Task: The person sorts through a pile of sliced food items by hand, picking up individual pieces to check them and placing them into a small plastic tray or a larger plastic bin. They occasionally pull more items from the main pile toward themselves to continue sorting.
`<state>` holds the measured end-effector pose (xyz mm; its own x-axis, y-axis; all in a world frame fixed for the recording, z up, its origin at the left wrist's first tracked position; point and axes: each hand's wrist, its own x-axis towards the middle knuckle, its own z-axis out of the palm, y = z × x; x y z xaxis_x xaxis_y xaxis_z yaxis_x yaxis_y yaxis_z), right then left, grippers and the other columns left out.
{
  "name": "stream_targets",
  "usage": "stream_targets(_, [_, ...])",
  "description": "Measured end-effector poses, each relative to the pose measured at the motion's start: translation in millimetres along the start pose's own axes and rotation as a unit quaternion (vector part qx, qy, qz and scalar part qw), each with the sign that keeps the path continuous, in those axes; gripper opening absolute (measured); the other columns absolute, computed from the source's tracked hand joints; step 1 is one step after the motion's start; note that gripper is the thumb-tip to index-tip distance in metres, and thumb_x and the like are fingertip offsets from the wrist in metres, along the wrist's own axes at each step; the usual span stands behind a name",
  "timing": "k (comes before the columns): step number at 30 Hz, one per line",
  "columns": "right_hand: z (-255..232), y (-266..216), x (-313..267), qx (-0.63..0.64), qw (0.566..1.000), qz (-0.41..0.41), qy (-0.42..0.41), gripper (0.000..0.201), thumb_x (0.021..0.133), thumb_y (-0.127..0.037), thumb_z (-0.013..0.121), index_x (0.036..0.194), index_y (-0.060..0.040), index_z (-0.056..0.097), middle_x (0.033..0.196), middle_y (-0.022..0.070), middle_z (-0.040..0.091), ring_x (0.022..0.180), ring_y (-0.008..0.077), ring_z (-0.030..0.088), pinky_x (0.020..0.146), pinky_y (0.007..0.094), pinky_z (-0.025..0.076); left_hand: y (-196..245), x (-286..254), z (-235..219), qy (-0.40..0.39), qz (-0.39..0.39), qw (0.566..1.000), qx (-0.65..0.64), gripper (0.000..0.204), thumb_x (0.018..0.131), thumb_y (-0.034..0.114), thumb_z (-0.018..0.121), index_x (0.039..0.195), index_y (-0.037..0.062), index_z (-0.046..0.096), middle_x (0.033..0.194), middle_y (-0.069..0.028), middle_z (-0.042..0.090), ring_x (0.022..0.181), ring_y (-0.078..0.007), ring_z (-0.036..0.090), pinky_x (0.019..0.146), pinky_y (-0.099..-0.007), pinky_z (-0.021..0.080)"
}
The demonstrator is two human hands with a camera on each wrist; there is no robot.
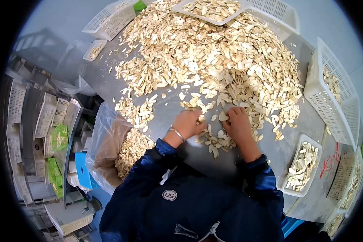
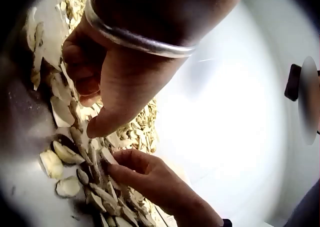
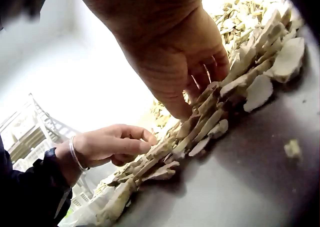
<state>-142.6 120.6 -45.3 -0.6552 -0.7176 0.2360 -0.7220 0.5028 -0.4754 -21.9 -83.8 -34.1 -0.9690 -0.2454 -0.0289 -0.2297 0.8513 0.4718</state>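
Observation:
Pale, flat dried slices with brownish edges form a big heap [image 1: 181,48] on the grey metal table [image 1: 169,105]. My left hand [image 1: 188,123], with a silver bangle [image 2: 135,41] at the wrist, is at the near edge of the heap. Its fingers are curled, with a pale slice [image 1: 201,118] at their tips. To its right, my right hand [image 1: 236,122] reaches down with bent fingers. Thumb and fingers pinch a rounded pale slice [image 1: 223,116]. Between and below both hands lies a small group of loose slices [image 1: 214,141]. In the right wrist view the right fingertips are partly hidden among slices.
Left of the body, a plastic-lined sack [image 1: 105,149] holds more slices. A small white tray [image 1: 302,165] with slices and red-handled scissors [image 1: 326,166] lie to the right. White perforated baskets [image 1: 330,92] stand at the right and back. Racks [image 1: 70,137] with baskets line the left.

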Motion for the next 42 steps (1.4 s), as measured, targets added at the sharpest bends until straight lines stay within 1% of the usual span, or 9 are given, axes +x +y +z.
stream_targets(8, [-13.7, -5.8, -13.4, 0.0, 0.999, -0.022, -0.047, 0.028, 0.076, -0.013, 0.076, 0.101, -0.0036, 0.068, 0.109, 0.0125, 0.065, 0.111, 0.0348, 0.057, 0.098, 0.0437, 0.048, 15.2, 40.5, 7.8, 0.041, 0.003, 0.997, 0.07, 0.03, 0.086, 0.032, 0.071, 0.107, 0.0119, 0.067, 0.082, -0.0151, 0.071, 0.077, -0.0393, 0.069, 0.068, -0.0489, 0.055])
stream_targets(14, [-17.8, -5.6, -15.1, 0.007, 0.998, -0.025, -0.057, 0.028, 0.078, -0.015, 0.076, 0.104, -0.0061, 0.069, 0.109, 0.0117, 0.065, 0.107, 0.0352, 0.059, 0.096, 0.0449, 0.049, -13.6, 33.9, 14.7, 0.092, 0.023, 0.995, 0.005, 0.012, 0.086, 0.025, 0.068, 0.086, 0.0132, 0.07, 0.074, -0.0128, 0.069, 0.071, -0.037, 0.067, 0.062, -0.047, 0.053])
stream_targets(21, [1.3, -4.1, 51.6, -0.077, 0.996, -0.037, -0.022, 0.025, 0.09, -0.009, 0.061, 0.114, -0.0102, 0.067, 0.104, 0.0098, 0.064, 0.103, 0.0322, 0.062, 0.08, 0.0428, 0.056, -29.2, 2.7, -14.0, 0.122, -0.037, 0.989, -0.08, 0.01, 0.088, 0.021, 0.068, 0.091, 0.0115, 0.072, 0.063, -0.0099, 0.063, 0.056, -0.0306, 0.061, 0.053, -0.0404, 0.046])
stream_targets(27, [13.1, 7.2, 66.6, -0.127, 0.988, -0.079, -0.044, 0.008, 0.089, -0.012, 0.064, 0.09, -0.0077, 0.07, 0.104, 0.0111, 0.063, 0.103, 0.0311, 0.063, 0.082, 0.0417, 0.055, -38.6, -6.7, -16.9, 0.127, -0.07, 0.971, -0.188, 0.016, 0.088, 0.013, 0.068, 0.101, 0.0068, 0.074, 0.063, -0.0099, 0.062, 0.056, -0.0281, 0.062, 0.054, -0.0384, 0.046])
stream_targets(30, [-1.5, 7.2, 55.1, 0.028, 0.999, -0.017, 0.006, 0.01, 0.087, -0.015, 0.068, 0.084, -0.0069, 0.072, 0.098, 0.0094, 0.065, 0.095, 0.0308, 0.065, 0.076, 0.0405, 0.054, -44.8, -0.7, -12.1, 0.141, -0.014, 0.983, -0.119, 0.021, 0.087, 0.013, 0.064, 0.106, 0.0111, 0.074, 0.084, -0.0146, 0.07, 0.076, -0.0357, 0.068, 0.067, -0.0459, 0.054])
stream_targets(31, [-13.0, 6.7, 53.4, 0.088, 0.995, 0.035, -0.026, 0.013, 0.09, -0.017, 0.07, 0.092, -0.0044, 0.072, 0.089, 0.0048, 0.065, 0.081, 0.0225, 0.065, 0.069, 0.0354, 0.052, -43.7, 4.0, -11.5, 0.137, 0.015, 0.986, -0.093, 0.022, 0.087, 0.012, 0.063, 0.106, 0.0116, 0.073, 0.087, -0.0146, 0.07, 0.078, -0.0361, 0.068, 0.068, -0.046, 0.054])
stream_targets(35, [-30.4, 17.9, 44.0, 0.511, 0.813, 0.252, -0.118, 0.021, 0.096, -0.021, 0.068, 0.106, -0.0023, 0.068, 0.081, -0.0044, 0.057, 0.069, 0.006, 0.053, 0.061, 0.0222, 0.042, -35.7, 22.1, -8.6, 0.09, 0.063, 0.994, -0.001, 0.022, 0.088, 0.011, 0.06, 0.106, 0.014, 0.072, 0.092, -0.0137, 0.07, 0.081, -0.0386, 0.068, 0.071, -0.047, 0.055])
stream_targets(38, [-37.4, -2.8, 39.8, 0.524, 0.817, 0.217, -0.1, 0.023, 0.095, -0.02, 0.069, 0.11, -0.0037, 0.067, 0.075, -0.0054, 0.057, 0.065, 0.0066, 0.053, 0.059, 0.0227, 0.039, -36.6, 30.5, -8.2, 0.035, 0.06, 0.997, 0.039, 0.02, 0.088, 0.011, 0.061, 0.105, 0.0154, 0.07, 0.089, -0.0144, 0.07, 0.083, -0.0389, 0.067, 0.07, -0.0485, 0.054])
stream_targets(42, [-16.2, -5.9, 44.3, 0.35, 0.912, 0.158, -0.148, 0.022, 0.093, -0.019, 0.069, 0.11, -0.0043, 0.069, 0.07, -0.0015, 0.059, 0.063, 0.0078, 0.053, 0.057, 0.0259, 0.041, -44.9, 25.2, -11.1, 0.063, 0.073, 0.995, -0.015, 0.012, 0.092, 0.015, 0.064, 0.101, 0.0148, 0.071, 0.076, -0.0147, 0.066, 0.071, -0.0336, 0.065, 0.063, -0.0439, 0.051])
